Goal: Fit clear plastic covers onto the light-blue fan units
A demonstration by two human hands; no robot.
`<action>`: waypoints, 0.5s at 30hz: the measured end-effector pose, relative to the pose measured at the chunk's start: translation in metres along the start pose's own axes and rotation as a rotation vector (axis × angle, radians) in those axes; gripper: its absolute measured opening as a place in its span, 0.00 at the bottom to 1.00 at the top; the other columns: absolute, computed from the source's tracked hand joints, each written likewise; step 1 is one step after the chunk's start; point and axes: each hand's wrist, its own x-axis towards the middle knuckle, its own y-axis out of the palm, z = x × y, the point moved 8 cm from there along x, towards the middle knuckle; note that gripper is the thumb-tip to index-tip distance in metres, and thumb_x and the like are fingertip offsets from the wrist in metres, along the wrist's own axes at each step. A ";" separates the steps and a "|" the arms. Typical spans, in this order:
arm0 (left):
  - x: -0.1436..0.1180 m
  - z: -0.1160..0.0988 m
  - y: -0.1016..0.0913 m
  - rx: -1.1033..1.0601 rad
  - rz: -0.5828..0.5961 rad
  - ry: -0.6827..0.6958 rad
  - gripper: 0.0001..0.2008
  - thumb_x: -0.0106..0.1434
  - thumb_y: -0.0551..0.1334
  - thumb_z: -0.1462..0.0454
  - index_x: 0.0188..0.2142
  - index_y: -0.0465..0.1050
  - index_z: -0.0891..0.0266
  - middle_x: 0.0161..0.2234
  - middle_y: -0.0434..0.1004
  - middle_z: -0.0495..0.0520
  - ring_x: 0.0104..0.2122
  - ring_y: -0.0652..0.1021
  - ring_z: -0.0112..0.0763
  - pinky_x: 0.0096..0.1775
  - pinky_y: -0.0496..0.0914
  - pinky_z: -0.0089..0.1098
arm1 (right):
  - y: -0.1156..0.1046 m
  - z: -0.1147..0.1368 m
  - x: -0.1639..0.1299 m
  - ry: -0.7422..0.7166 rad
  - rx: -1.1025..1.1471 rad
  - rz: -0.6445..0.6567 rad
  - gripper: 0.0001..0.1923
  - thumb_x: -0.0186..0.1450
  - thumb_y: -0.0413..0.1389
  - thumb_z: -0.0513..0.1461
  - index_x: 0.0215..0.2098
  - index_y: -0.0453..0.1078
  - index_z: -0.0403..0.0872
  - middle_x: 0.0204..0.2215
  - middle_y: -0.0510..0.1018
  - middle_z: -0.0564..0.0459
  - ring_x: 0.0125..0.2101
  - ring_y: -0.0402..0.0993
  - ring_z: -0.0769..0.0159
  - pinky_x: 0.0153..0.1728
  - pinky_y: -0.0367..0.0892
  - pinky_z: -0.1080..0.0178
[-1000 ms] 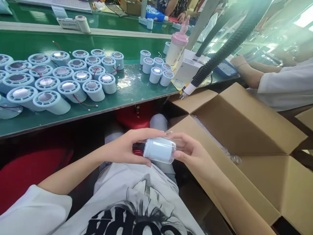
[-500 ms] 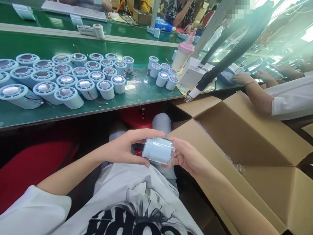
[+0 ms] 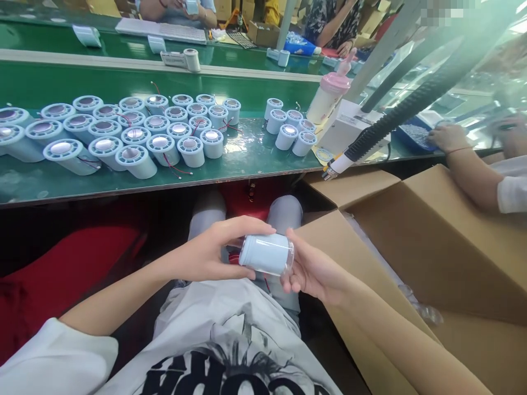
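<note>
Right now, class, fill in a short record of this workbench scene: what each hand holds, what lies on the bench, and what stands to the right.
left hand: grip closed around one end of the pale blue plastic cylinder, held over the lap
right hand: fingers on the cylinder's other end
green bench: many matching pale blue cylinders standing in rows, some with red wires
pink-lidded bottle: upright on the bench
open brown cardboard box: right of the lap
another person's hand: resting on the bench, far right
</note>
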 end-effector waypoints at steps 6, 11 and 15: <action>-0.006 0.004 -0.002 -0.102 -0.087 -0.239 0.28 0.57 0.66 0.62 0.56 0.61 0.52 0.51 0.69 0.53 0.46 0.75 0.33 0.45 0.73 0.30 | -0.007 0.046 -0.022 -0.856 -0.622 -0.094 0.35 0.58 0.55 0.58 0.59 0.56 0.54 0.59 0.64 0.42 0.46 0.74 0.59 0.41 0.75 0.59; -0.003 0.008 0.001 -0.207 -0.046 -0.306 0.29 0.58 0.66 0.59 0.58 0.60 0.50 0.47 0.72 0.53 0.39 0.77 0.32 0.39 0.74 0.30 | 0.014 0.051 -0.052 -1.274 -1.104 -0.139 0.31 0.60 0.61 0.34 0.58 0.61 0.61 0.60 0.65 0.50 0.58 0.64 0.60 0.56 0.64 0.56; 0.004 -0.001 0.000 -0.142 0.004 -0.204 0.36 0.54 0.69 0.64 0.60 0.59 0.50 0.59 0.63 0.55 0.53 0.71 0.39 0.51 0.69 0.34 | -0.002 0.049 -0.039 -1.016 -0.652 -0.075 0.26 0.62 0.59 0.43 0.58 0.62 0.58 0.51 0.74 0.50 0.48 0.74 0.61 0.45 0.73 0.61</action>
